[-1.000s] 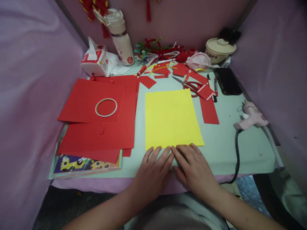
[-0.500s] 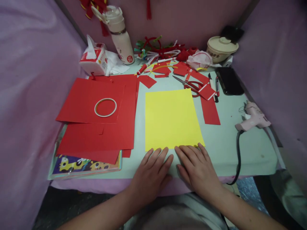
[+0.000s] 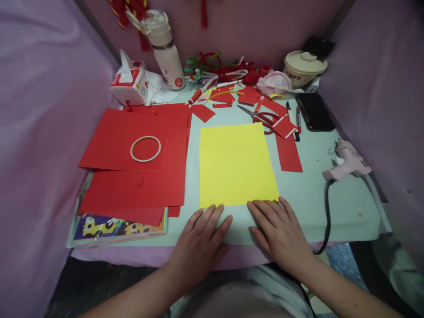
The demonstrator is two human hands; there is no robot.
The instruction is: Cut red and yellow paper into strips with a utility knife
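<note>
A square sheet of yellow paper (image 3: 236, 165) lies flat in the middle of the table. Along its near edge rests my left hand (image 3: 203, 236), palm down with fingers stretched, the fingertips at the paper's lower left. My right hand (image 3: 276, 229) lies open too, its fingertips against the lower right of the same edge. Neither hand grips anything. Left of the yellow sheet are overlapping sheets of red paper (image 3: 165, 187), with a roll of narrow tape (image 3: 160, 149) on top.
Red-handled scissors (image 3: 253, 113), red paper scraps (image 3: 289, 152) and markers (image 3: 298, 119) lie beyond the yellow sheet. A black phone (image 3: 316, 112) and a pink glue gun (image 3: 347, 161) with a cord are on the right. A bottle (image 3: 168, 62) and tissue box (image 3: 132, 86) stand back left.
My hands have moved apart along the near edge, the left one to the left and the right one slightly to the right. The yellow paper stays almost in place.
</note>
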